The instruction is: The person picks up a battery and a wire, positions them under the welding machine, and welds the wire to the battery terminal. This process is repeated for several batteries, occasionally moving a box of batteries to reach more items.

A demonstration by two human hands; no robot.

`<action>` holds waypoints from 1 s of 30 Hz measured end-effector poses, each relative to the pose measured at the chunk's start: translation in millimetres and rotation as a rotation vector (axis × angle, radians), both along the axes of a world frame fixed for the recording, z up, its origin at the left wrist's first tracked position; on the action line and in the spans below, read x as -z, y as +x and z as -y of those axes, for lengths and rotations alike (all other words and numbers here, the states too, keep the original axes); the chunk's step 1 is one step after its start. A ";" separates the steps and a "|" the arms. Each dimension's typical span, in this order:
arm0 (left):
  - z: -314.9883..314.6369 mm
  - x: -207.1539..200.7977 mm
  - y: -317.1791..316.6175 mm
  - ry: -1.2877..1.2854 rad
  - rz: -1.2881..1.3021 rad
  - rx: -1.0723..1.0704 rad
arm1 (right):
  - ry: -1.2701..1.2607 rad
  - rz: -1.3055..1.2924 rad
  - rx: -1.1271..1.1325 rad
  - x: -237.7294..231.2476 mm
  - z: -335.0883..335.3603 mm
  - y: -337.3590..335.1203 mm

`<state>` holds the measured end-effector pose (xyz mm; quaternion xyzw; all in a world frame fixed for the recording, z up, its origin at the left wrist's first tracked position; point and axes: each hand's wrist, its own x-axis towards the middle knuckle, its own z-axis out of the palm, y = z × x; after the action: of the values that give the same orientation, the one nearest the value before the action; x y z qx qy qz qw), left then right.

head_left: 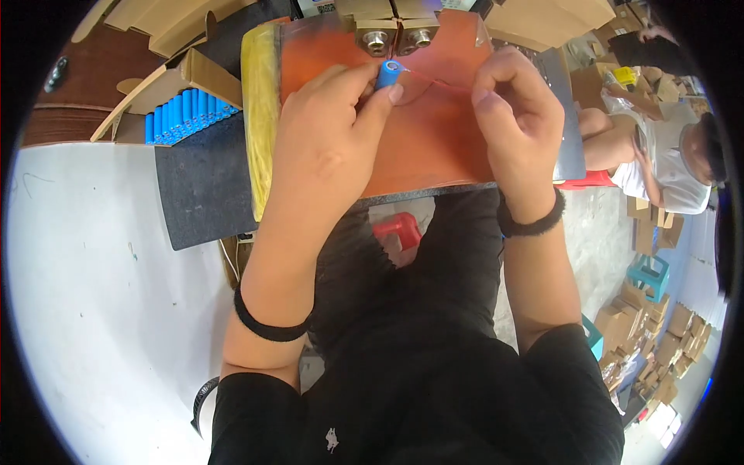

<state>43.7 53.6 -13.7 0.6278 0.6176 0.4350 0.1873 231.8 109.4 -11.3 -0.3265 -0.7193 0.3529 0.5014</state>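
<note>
My left hand [329, 147] grips a blue cylindrical battery cell [388, 74] between thumb and fingers, with one round end facing up. A thin red wire [435, 80] runs from the top of the cell toward my right hand [525, 116]. The thumb and forefinger of that hand are pinched together on the wire. Just beyond the cell stands a machine [397, 32] with two round metal fittings, and the cell is close to its thin tips; whether they touch, I cannot tell. Under both hands lies an orange mat [434, 151].
Several blue battery cells [186, 115] stand in an open cardboard box [143, 97] at the left. Yellow sheeting [260, 132] borders the mat. A person [659, 155] sits at the right, near stacked cartons [632, 325] and a teal stool [649, 277].
</note>
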 end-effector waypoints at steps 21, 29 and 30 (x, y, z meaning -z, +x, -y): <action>-2.3 5.5 -2.7 -0.003 -0.002 -0.025 | 0.068 0.058 0.057 3.5 3.5 -9.3; 32.3 -16.1 -15.8 0.011 0.121 0.000 | 0.056 -0.101 -0.057 -6.9 17.6 31.0; 39.8 -1.2 -44.9 0.152 0.009 -0.119 | 0.109 -0.128 -0.034 -11.5 22.9 49.3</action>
<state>-1.2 13.8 -12.6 0.6006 0.6180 0.4939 0.1158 281.1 86.5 0.1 -0.2633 -0.7094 0.3416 0.5574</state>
